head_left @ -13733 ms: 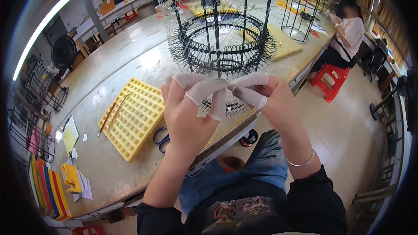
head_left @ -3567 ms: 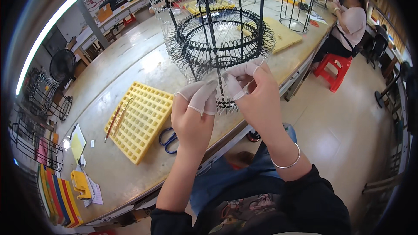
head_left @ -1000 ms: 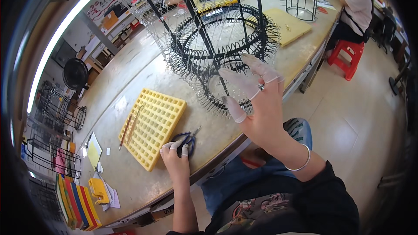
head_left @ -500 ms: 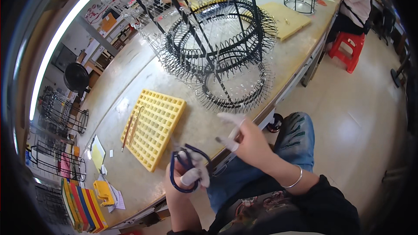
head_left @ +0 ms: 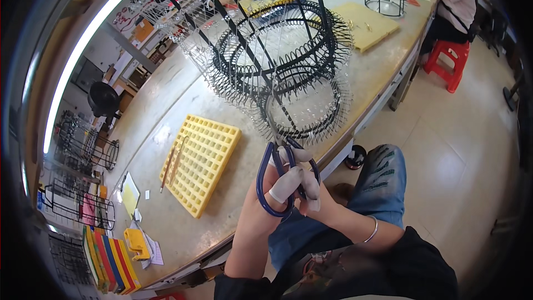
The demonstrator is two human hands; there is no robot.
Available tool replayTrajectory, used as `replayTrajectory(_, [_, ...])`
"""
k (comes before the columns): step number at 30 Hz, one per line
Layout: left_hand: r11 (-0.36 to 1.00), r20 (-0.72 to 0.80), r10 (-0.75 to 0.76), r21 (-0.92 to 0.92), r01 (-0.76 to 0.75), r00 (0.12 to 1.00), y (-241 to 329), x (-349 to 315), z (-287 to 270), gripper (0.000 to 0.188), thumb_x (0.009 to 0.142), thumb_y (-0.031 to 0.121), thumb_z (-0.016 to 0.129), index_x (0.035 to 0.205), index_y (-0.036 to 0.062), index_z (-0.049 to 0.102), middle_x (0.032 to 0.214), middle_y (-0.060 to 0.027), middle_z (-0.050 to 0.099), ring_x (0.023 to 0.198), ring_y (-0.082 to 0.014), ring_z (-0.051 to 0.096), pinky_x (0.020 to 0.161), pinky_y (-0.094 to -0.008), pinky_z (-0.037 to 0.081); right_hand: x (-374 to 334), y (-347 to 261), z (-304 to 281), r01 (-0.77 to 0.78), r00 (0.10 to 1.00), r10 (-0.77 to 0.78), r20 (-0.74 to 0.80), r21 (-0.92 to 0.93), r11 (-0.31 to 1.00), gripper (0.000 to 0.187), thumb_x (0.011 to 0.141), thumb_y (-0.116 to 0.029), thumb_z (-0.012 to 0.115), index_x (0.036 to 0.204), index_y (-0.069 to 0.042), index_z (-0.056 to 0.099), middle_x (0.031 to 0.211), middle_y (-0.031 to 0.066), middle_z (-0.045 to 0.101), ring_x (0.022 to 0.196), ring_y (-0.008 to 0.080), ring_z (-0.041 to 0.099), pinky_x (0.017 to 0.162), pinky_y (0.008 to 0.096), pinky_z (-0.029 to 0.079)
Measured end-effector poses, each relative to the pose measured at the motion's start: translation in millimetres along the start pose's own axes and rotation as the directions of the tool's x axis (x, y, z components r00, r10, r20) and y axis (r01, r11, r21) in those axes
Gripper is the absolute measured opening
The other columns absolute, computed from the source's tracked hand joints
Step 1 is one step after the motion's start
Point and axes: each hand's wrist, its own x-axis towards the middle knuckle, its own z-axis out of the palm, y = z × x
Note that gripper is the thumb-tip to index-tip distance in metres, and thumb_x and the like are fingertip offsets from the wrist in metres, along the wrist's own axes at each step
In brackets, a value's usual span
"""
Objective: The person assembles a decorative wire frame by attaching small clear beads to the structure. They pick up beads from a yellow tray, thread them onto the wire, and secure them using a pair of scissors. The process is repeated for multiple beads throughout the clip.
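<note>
Blue-handled scissors (head_left: pixel 261 180) sit in my left hand (head_left: pixel 277 186), whose fingers are closed around the looped handles. Their narrow grey blades point up, in front of the lower ring of a black wire display rack (head_left: pixel 272 72). My right hand (head_left: pixel 316 203) is close against the left one, and its fingers are largely hidden behind it and the handles. White covers are on several of my fingers. Many small clear pieces hang from the hooks around the rack's rings. What lies between my fingers, if anything, is too small to make out.
Left of my hands lies a yellow gridded tray (head_left: pixel 205 161) with thin brown sticks (head_left: pixel 175 161) on it. A flat yellow board (head_left: pixel 366 25) is beyond the rack. Bins (head_left: pixel 111 261) stand at the lower left. A person sits on a red stool (head_left: pixel 447 64) at right.
My left hand has moved up and to the right with the scissors. My right hand, apart with fingers spread before, is now together with the left below the rack.
</note>
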Motion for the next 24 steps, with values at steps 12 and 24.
replayTrajectory(12, [0.997, 0.015, 0.082, -0.011, -0.082, 0.996, 1.5, 12.9, 4.4, 0.029, 0.092, 0.019, 0.053, 0.113, -0.0004, 0.046, 0.068, -0.0102, 0.056, 0.054, -0.0166, 0.057, 0.040, -0.0236, 0.039, -4.5, 11.0, -0.2, -0.161, 0.984, 0.159, -0.080, -0.021, 0.987, 0.039, 0.077, -0.019, 0.060, 0.111, -0.002, 0.050, 0.094, 0.0109, 0.060, 0.088, 0.0185, 0.058, 0.074, 0.0323, 0.047])
replayTrajectory(24, [0.933, -0.221, 0.199, 0.341, -0.115, 0.955, -3.2, -28.2, -30.0, 0.026, 0.081, 0.008, 0.061, 0.105, -0.0023, 0.055, 0.069, -0.0105, 0.059, 0.053, -0.0156, 0.055, 0.048, -0.0221, 0.042, -18.2, 13.6, -22.1, -0.261, 0.936, 0.329, 0.124, -0.384, 0.886, 0.014, 0.088, -0.012, 0.055, 0.092, -0.004, 0.067, 0.077, 0.0053, 0.065, 0.069, 0.0117, 0.059, 0.066, 0.0261, 0.047])
